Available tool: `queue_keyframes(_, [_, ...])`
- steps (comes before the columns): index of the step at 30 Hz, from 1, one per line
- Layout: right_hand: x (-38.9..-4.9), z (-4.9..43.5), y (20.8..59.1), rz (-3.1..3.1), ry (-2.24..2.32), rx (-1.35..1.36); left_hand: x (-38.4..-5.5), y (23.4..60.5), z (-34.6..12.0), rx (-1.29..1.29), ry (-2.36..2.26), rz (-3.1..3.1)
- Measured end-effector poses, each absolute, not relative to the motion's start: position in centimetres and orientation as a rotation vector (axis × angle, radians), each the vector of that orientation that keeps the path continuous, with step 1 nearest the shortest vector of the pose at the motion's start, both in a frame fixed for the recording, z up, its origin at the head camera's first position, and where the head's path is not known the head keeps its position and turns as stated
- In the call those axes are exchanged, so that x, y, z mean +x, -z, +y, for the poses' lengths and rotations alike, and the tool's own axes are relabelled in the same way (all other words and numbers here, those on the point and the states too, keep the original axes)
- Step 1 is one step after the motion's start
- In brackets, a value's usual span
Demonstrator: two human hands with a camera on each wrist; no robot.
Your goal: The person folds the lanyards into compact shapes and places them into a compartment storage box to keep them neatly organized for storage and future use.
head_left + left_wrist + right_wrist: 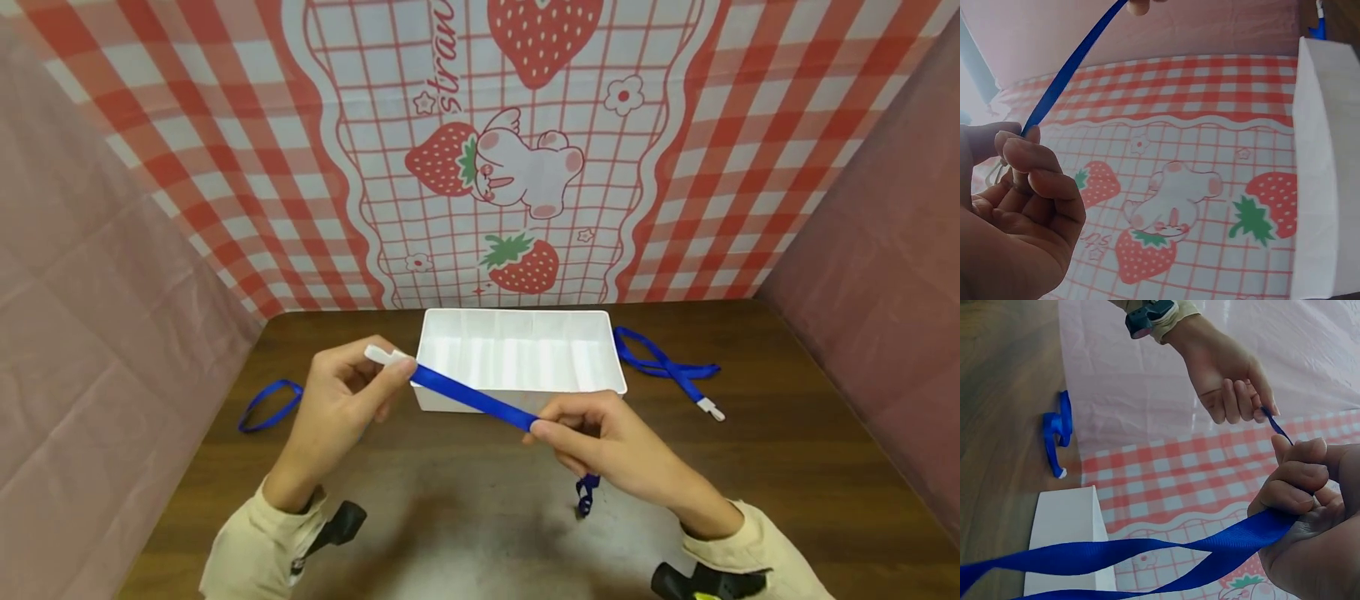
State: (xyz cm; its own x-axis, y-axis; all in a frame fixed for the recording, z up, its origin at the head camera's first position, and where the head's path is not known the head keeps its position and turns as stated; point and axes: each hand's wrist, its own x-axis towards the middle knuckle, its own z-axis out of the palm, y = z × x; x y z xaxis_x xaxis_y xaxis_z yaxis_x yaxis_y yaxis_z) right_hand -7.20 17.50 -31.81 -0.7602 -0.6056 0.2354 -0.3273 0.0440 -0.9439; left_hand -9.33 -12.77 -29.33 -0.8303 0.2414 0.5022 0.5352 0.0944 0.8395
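A blue lanyard (474,398) is stretched in the air between the two hands, sloping down to the right in the head view. My left hand (348,392) pinches it at its white plastic clip (381,355), thumb on top. Farther along the strap, my right hand (611,442) pinches it between thumb and fingers. From that hand the rest of the strap (1166,547) trails in two twisted lengths in the right wrist view. In the head view the dark dangling end (587,496) shows below the right hand.
Behind the hands stands a white open box (517,400) with ribbed walls. Right of it lies another blue lanyard (663,367) with a white clip. A blue strap loop (262,408) lies on the brown table (795,467) at left. Patterned cloth (517,192) hangs behind.
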Motion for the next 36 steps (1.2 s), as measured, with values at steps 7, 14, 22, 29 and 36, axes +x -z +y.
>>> queue_keyframes(7, [-7.1, 18.1, 32.7, 2.067, 1.788, -0.950, -9.2, 31.2, -12.8, -0.789, 1.876, -2.124])
queue_keyframes(14, [-7.0, 18.6, 33.7, 2.098, 1.751, -0.923, -8.7, 32.4, -13.9, -0.706, 1.880, -2.145])
queue_keyframes(22, [-6.7, 19.4, 34.8, 2.099, 1.643, -0.944, -8.4, 33.9, -15.4, -0.659, 1.883, -2.138])
queue_keyframes(29, [-6.5, 20.1, 35.5, 2.064, 1.559, -1.004, -8.3, 34.6, -16.0, -0.628, 1.873, -2.160])
queue_keyframes(36, [-6.6, 21.0, 35.9, 1.931, 1.629, -0.990, -8.5, 34.7, -16.6, -0.580, 1.852, -2.166])
